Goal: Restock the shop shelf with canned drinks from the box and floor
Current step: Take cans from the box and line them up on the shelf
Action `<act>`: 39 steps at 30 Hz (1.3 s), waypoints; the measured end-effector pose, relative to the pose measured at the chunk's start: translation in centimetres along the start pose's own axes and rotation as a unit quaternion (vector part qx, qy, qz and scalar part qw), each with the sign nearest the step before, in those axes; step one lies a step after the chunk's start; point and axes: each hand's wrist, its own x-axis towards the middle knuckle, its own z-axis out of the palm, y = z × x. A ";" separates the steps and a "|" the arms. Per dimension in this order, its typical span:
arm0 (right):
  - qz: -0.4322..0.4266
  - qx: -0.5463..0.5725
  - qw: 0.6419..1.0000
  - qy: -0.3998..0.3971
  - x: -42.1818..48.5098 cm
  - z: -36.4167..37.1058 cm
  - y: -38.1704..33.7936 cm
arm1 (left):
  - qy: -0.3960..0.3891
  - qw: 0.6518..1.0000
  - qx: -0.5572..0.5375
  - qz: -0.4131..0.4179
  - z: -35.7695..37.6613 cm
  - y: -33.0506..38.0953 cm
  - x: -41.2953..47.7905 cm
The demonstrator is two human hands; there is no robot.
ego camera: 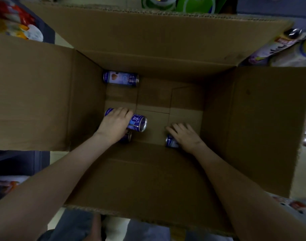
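Open cardboard box [44, 94] viewed from directly above, flaps splayed outward for free reach to the bottom. At far left of the bottom, far can [121, 79] on its side in the corner, untouched, well apart from both hands. Nearer, left hand [114, 124] lowered palm-down onto the near-left can [137, 122], also on its side, rimmed end turned toward the box centre; fingers [121, 112] curled over the far side of the barrel and closed round it, a gripping hold suited to a straight lift. Just beneath that wrist, half-hidden can [127, 136], close against the held one (actual contact not resolvable in the shadow). Bare cardboard between the two hands. To the right, right hand [185, 134] likewise palm-down over the right can [171, 141], only one end showing beside the thumb; fingers [181, 126] bent and wrapped across the barrel, gripping it as far as the overhead angle allows. Probable reason for the paired pose: one can per hand, hence fewer trips to the shelf. Beyond the right flap, more canned stock [286, 40] outside the box, blurred. Shelf itself not identifiable from this angle; box nearly emptied, four cans left inside by this count.
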 end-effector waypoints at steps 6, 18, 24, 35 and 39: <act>0.120 0.202 0.971 0.052 0.8 -0.7 -0.2 | -0.002 1.000 -0.017 -0.015 0.9 0.0 -0.2; 0.204 0.224 0.948 0.102 1.6 -3.4 -0.7 | 0.046 0.986 -0.139 -0.080 -0.5 0.8 -1.0; 0.189 0.528 0.783 0.270 -6.3 -13.6 -2.3 | 0.113 0.909 -0.384 -0.112 -7.9 4.0 -4.1; 0.061 0.712 0.620 0.326 -28.1 -22.2 4.6 | 0.206 0.795 -0.569 -0.034 -22.5 19.1 -11.2; 0.036 0.703 0.614 0.357 -36.3 -22.4 8.8 | 0.201 0.762 -0.616 0.017 -26.7 27.3 -12.2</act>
